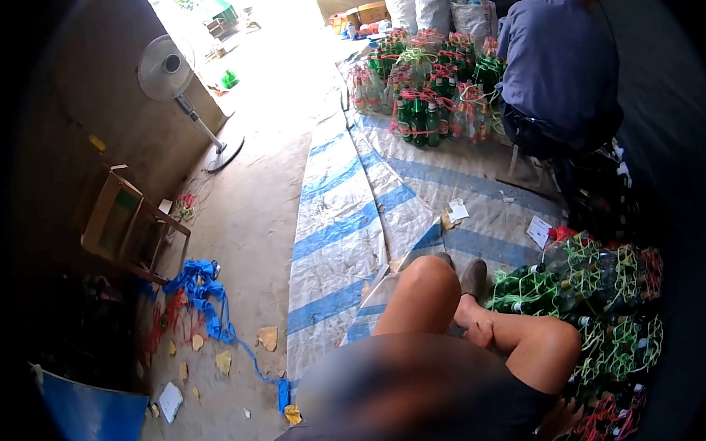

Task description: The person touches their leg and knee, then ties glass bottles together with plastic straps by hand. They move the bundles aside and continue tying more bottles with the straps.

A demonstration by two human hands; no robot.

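I sit with my knees bent, a large blurred patch covering my lap. My left hand (pixel 478 332) is at my right shin (pixel 515 335), its fingers curled against the skin of the lower leg. Low at the right edge of my body, my right hand (pixel 564 418) shows only in part, dim, beside tied bottles; its fingers are not clear. Next to my right leg lie bundles of green and clear glass bottles (pixel 529 288), bound with pale green cord. Red cord (pixel 610 420) wraps the nearest bundle.
A co-worker (pixel 561 69) sits on a low stool by upright tied bottles (pixel 419 117) and white sacks (pixel 432 10). Striped sheeting (pixel 331 253) covers the floor. Leftward are a standing fan (pixel 165 69), a wooden chair (pixel 121 223), blue strapping (pixel 202 294) and scattered scraps (pixel 224 362).
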